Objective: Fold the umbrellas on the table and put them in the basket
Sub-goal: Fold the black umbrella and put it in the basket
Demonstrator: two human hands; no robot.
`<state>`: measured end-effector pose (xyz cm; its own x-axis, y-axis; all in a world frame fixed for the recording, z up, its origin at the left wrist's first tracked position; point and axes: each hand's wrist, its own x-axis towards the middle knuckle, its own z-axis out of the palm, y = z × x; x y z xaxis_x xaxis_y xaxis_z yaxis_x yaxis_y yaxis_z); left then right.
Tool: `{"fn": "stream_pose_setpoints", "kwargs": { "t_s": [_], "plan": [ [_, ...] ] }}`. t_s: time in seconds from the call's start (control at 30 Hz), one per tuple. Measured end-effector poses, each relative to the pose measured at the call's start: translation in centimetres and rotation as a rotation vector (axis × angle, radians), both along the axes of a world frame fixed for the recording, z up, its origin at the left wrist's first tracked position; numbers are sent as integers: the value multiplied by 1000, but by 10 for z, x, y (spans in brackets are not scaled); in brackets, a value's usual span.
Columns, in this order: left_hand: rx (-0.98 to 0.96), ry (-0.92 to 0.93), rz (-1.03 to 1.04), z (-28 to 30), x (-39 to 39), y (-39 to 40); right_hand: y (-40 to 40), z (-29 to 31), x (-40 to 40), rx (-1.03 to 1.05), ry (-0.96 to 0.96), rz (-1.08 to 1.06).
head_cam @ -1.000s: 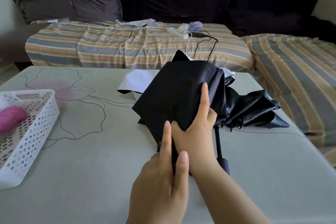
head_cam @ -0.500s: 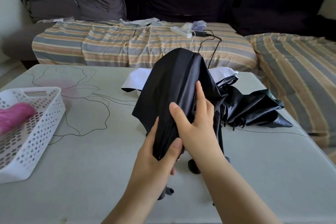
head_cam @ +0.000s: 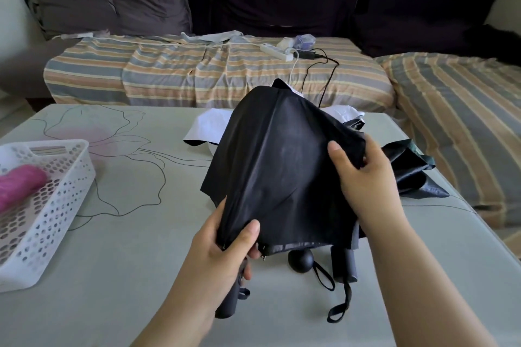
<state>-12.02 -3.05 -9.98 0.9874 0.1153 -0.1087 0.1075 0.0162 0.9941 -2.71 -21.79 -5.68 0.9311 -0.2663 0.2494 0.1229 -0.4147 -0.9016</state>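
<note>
The black umbrella (head_cam: 282, 177) is now lifted off the tabletop (head_cam: 127, 276) and its cloth spread wider than a moment ago — the folds are being sorted, not yet wrapped. The left hand (head_cam: 225, 256) forms the lower grip, clenched on the handle and the cloth's hem; the right hand (head_cam: 363, 177), up and to its right, pinches a cloth edge. Two more handles lie just right of the lower grip. The basket (head_cam: 56, 200) sits well left, something pink inside — folding is still early.
</note>
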Motion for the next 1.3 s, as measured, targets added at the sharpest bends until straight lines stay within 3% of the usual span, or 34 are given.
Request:
{"fn": "stream_pose_setpoints", "kwargs": {
  "t_s": [0.17,0.33,0.47,0.63,0.8,1.07,1.3],
  "plan": [
    [8,51,26,-3,0,0,-12,2,4,166,13,47],
    [113,-1,93,-10,-1,1,-15,24,-5,922,253,325],
    [130,3,119,-12,-2,-2,-3,14,-12,890,434,413],
    [121,29,151,-15,-1,-2,2,11,-11,842,513,304],
    [129,57,144,-11,0,-3,-5,22,-16,1067,549,401],
    [115,59,-22,-6,-2,-1,17,24,-32,1140,435,544],
    [295,5,90,-14,-3,3,17,26,-29,1114,414,588]
  ]
}}
